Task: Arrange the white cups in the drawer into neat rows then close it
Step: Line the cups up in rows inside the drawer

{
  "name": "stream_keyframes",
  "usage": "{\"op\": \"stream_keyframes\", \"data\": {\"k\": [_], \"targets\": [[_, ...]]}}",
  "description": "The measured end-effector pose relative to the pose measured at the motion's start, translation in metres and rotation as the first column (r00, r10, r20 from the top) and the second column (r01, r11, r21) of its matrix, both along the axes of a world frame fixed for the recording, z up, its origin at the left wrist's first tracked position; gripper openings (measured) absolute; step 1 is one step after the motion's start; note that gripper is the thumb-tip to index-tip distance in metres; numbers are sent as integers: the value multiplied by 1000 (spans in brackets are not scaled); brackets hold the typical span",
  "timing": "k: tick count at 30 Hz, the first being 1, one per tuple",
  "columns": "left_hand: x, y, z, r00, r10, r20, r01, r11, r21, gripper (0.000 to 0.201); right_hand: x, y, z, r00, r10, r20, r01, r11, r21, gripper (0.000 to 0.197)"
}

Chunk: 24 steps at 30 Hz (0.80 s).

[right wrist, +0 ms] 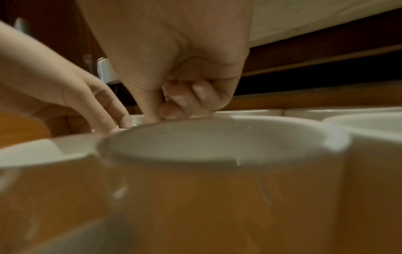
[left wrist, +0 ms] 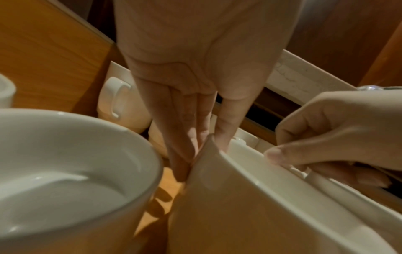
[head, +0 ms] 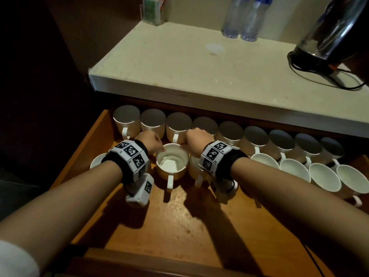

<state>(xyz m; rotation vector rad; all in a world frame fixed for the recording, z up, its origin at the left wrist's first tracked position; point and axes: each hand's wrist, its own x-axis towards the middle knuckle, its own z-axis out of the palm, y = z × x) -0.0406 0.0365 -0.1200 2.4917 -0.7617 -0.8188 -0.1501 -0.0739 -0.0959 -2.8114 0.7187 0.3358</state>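
drawer (head: 179,226): open, lower frame.
cup (head: 172,162): upright, mid frame, front row, handle nearward.
left grip (head: 152,143): fingers pinch its left rim.
right grip (head: 196,141): curled, nipping its far-right rim.
risk: rim-only hold may slip, and the cup could clip its neighbours.
hidden: next cup (head: 193,168) under right wrist; back row (head: 255,136) dim below the surface (head: 179,62).

Bare left forearm (head: 75,188) and right forearm (head: 283,182) are reaching forward, converging toward the middle. Both wrists are bending downward. The left hand (head: 152,143) is pointing its fingers (left wrist: 180,137) straight down, close together, and pinching the left side of the rim of one cup (head: 172,163): one finger inside, the rest outside. The right hand (head: 196,140) is pinching the right side of that rim between thumb and forefinger, its other fingers (right wrist: 195,92) curling into the palm.
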Motion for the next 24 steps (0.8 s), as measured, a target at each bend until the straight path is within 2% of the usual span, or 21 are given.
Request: {"op": "stream_keyframes", "data": {"k": [2, 7, 12, 19, 24], "targets": [[1, -1, 1, 1000, -4, -5, 4, 1000, 3, 13, -4, 0, -1, 999, -26, 18, 26, 1000, 15, 19], [2, -3, 0, 1000, 31, -2, -31, 999, -26, 21, -21, -1, -6, 996, -32, 81, 30, 999, 24, 28], [-2, 0, 1, 996, 84, 8, -84, 995, -48, 15, -38, 2, -4, 991, -15, 134, 9, 999, 49, 25], [-8, 22, 21, 957, 274, -92, -286, 945, -161, 25, -46, 9, 1, 984, 75, 162, -86, 995, 58, 24], [-9, 58, 37, 931, 360, -62, -365, 922, -126, 25, -41, 28, 5, 975, 150, 162, -167, 981, 101, 26]]}}
